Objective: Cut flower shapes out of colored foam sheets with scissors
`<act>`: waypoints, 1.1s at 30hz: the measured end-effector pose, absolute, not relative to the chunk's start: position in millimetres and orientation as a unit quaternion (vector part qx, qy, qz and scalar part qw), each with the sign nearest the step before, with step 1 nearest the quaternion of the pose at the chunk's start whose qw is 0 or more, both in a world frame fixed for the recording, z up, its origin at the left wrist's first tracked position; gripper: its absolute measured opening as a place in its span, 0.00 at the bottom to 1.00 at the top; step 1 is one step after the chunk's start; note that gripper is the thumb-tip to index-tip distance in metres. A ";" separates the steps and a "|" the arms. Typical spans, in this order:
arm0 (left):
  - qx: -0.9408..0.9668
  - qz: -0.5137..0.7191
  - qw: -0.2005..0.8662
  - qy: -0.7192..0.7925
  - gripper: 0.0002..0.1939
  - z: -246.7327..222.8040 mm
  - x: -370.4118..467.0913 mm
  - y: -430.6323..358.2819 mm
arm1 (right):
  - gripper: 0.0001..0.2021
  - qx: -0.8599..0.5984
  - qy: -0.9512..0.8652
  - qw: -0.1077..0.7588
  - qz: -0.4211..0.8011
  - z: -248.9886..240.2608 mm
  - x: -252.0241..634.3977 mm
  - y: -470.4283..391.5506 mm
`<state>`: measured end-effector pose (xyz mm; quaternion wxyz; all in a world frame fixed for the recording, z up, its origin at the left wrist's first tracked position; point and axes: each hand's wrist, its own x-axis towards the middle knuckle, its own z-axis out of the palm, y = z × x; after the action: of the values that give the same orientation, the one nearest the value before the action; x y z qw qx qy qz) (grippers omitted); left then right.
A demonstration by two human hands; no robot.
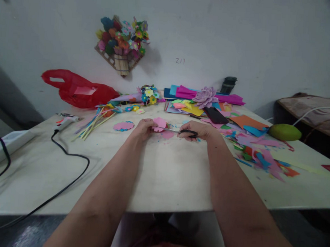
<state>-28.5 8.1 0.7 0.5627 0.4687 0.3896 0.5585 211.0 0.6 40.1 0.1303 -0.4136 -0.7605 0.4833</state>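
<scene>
Between the thumb and fingers of my left hand (145, 129) is a pink scalloped flower cutout (159, 124), held upright just above the table. My right hand (194, 131) grips the black handles of a pair of scissors (188, 132); their blades point left and reach the lower edge of the cutout. Whether the blades are parted is too small to tell. Under the cutout lies another pink piece (168, 135) among tiny scraps. Left of my left hand, a pink scalloped cutout (123, 126) rests flat with blue edges showing beneath it.
A glue gun (66, 123) with a black cord lies at the left, near a white power strip (11, 143). A red plastic bag (79, 89) sits behind. Coloured scraps (264, 156), a phone (215, 115) and a green mango-like fruit (285, 132) occupy the right side.
</scene>
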 end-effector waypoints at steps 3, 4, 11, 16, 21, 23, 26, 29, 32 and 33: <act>0.470 0.560 0.560 0.390 0.06 0.1 -28.6 8.9 | 0.10 -0.417 -0.752 0.133 0.493 41.5 210.0 -0.5; 0.467 0.562 0.559 0.391 0.06 -0.2 -28.7 9.2 | 0.10 -0.416 -0.750 0.131 0.497 41.6 209.9 -0.6; 0.416 0.615 0.536 0.401 0.08 -5.8 -34.5 17.4 | 0.12 -0.415 -0.737 0.116 0.520 42.0 214.5 1.1; 0.382 0.642 0.532 0.399 0.05 -8.0 -36.7 21.2 | 0.12 -0.380 -0.729 0.161 0.547 43.5 221.6 0.7; 0.413 0.623 0.530 0.400 0.08 -4.2 -32.5 14.7 | 0.13 -0.384 -0.710 0.273 0.523 37.4 219.3 5.8; 0.434 0.605 0.531 0.405 0.09 -2.0 -29.4 11.5 | 0.11 -0.403 -0.683 0.332 0.510 34.6 213.0 9.2; 0.465 0.579 0.527 0.412 0.08 0.7 -24.7 7.9 | 0.12 -0.423 -0.630 0.386 0.525 31.8 200.1 13.7; 0.492 0.544 0.538 0.415 0.07 1.8 -21.5 5.5 | 0.16 -0.434 -0.602 0.421 0.522 30.6 186.8 15.2; 0.512 0.524 0.541 0.413 0.06 1.8 -19.4 3.2 | 0.19 -0.436 -0.600 0.429 0.516 30.6 174.6 13.0; 0.518 0.518 0.543 0.410 0.06 1.7 -18.7 2.3 | 0.19 -0.434 -0.601 0.424 0.521 30.8 171.0 11.8</act>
<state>-18.7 2.3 1.7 0.5432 0.5181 0.4097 0.5183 171.0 11.8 30.8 0.4244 -0.4338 -0.6006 0.5205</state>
